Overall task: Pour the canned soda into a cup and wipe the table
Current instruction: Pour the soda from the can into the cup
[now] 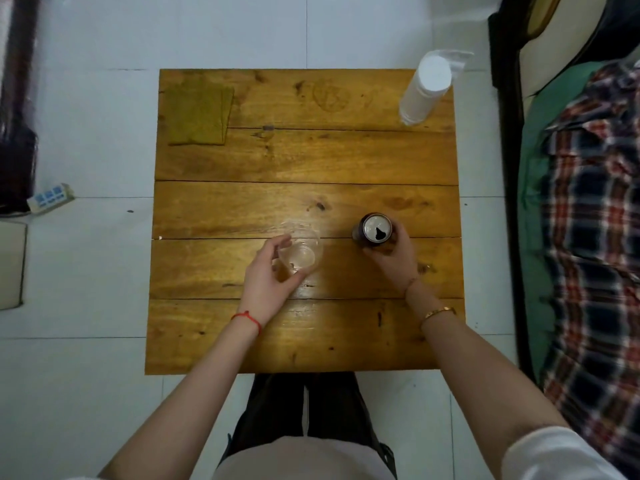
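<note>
Fingers (pixel 280 244) of the left hand (pixel 266 278) curl loosely around the clear plastic cup (pixel 303 249), which stands upright near the middle of the wooden table (pixel 304 157). Just to its right, the right hand (pixel 393 256) wraps closed around the opened soda can (pixel 374 230), upright on the tabletop. A folded green cloth (pixel 197 112) lies at the far left corner.

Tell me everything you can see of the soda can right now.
The soda can is dark-bodied with a silvery top whose mouth is already open, showing a dark hole. It looks like metal. It stands upright on the wooden table, right of the clear plastic cup and apart from it. The right hand wraps its near side. No label can be read, nor how full it is.
</note>
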Demonstrator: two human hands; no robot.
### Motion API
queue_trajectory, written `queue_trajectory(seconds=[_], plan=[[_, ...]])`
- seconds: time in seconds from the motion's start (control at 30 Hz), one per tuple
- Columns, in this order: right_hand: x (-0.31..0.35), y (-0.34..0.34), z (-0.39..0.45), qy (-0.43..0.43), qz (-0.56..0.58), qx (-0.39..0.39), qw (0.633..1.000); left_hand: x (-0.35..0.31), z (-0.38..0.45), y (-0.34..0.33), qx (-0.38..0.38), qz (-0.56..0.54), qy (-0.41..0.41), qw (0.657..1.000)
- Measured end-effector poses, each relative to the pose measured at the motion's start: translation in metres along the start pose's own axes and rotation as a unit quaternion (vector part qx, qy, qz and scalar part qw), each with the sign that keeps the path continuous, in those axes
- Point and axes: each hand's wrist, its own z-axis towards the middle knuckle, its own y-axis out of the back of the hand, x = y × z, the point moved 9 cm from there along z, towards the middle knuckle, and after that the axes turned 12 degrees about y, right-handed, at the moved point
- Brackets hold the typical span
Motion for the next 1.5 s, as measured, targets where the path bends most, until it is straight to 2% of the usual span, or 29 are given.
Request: queue_trajectory(seconds=[0.23,0.37,0.47,0.73,0.93,1.07,1.2,1.37,1.5], plan=[[0.003,-0.015,-0.024,-0.023,-0.008,-0.016,1.000,0.004,-0.010,0.004,-0.003,0.003,-0.001,1.000],[0.006,-0.025,-0.032,-0.022,0.001,0.028,0.999,0.010,-0.019,0.007,-0.003,-0.001,-0.001,1.000],[0.013,-0.025,-0.030,-0.002,0.005,0.015,1.000,0.016,-0.026,0.009,-0.008,0.002,-0.002,1.000],[0.025,-0.019,-0.012,0.069,-0.084,-0.002,0.994,0.027,-0.039,0.011,-0.022,0.005,0.000,1.000],[0.034,-0.017,-0.022,0.044,-0.051,-0.006,0.998,0.025,-0.047,0.018,-0.021,-0.011,0.004,1.000],[0.064,-0.010,-0.036,0.048,-0.013,-0.009,0.999,0.012,-0.056,0.033,-0.031,-0.010,0.002,0.999],[0.113,0.009,-0.054,0.087,0.013,-0.025,0.996,-0.009,-0.071,0.052,-0.042,-0.002,-0.020,0.999],[0.177,0.041,-0.078,0.132,-0.003,-0.057,0.990,-0.045,-0.091,0.079,-0.048,-0.004,-0.042,0.998],[0.222,0.063,-0.096,0.174,-0.005,-0.065,0.983,-0.073,-0.106,0.100,-0.025,-0.018,-0.053,0.998]])
